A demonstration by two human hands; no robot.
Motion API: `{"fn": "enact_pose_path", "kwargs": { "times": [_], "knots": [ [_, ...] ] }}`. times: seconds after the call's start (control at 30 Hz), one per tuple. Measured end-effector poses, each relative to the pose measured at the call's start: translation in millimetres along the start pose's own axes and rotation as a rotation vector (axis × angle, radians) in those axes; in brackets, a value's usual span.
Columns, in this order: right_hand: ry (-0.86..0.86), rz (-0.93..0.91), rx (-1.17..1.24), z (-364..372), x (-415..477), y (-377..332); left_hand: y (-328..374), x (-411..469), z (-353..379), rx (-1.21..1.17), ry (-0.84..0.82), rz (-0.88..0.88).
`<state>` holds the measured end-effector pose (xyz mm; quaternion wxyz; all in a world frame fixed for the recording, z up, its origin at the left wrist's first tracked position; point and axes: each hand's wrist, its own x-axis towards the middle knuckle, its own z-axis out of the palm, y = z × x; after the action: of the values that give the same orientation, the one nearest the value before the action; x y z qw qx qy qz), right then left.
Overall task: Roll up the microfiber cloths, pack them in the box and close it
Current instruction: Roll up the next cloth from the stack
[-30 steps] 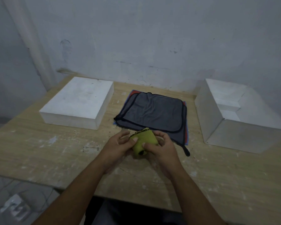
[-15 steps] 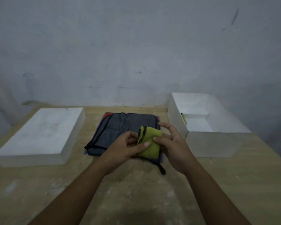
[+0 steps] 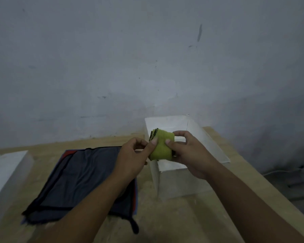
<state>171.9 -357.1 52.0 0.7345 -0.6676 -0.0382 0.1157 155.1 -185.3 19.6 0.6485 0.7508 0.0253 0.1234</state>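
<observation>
I've got the rolled green cloth (image 3: pixel 162 146) pinched between my left hand (image 3: pixel 132 159) and right hand (image 3: pixel 189 155), both grips pressed on it, right over the open box (image 3: pixel 209 146). Keep the roll tight, lower it in snugly so it can't unroll.

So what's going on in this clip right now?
A person is packing microfiber cloths. Both hands, left hand and right hand, hold a rolled green cloth over the near-left corner of the open white box, not yet set inside. A stack of flat cloths, a dark grey cloth on top, lies unrolled on the wooden table. The white lid sits off to the left.
</observation>
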Motion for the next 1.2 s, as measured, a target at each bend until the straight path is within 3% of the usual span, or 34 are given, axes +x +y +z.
{"fn": "enact_pose_path", "kwargs": {
  "times": [0.17, 0.23, 0.33, 0.6, 0.77, 1.0, 1.13, 1.2],
  "knots": [
    [0.105, 0.057, -0.121, -32, 50, -4, -15, 35, 16, 0.188, 0.083, -0.009],
    [0.109, 0.075, -0.331, -45, 69, 1, -22, 42, 18, 0.235, 0.080, -0.016],
    [0.033, 0.164, -0.592, -57, 92, 14, -30, 47, 21, 0.250, 0.048, -0.054],
    [-0.333, 0.307, -0.860, -52, 139, 25, -38, 52, 19, 0.187, -0.026, -0.100],
    [-0.483, 0.341, -0.898, -34, 151, 37, -38, 53, 17, 0.155, -0.066, -0.108],
    [-0.416, 0.286, -0.921, -27, 157, 47, -39, 53, 17, 0.131, -0.062, -0.106],
    [-0.483, 0.463, -0.892, -27, 156, 42, -42, 54, 16, 0.127, -0.079, -0.107],
    [-0.433, 0.461, -0.839, -30, 156, 41, -43, 54, 16, 0.113, -0.082, -0.114]
  ]
}}
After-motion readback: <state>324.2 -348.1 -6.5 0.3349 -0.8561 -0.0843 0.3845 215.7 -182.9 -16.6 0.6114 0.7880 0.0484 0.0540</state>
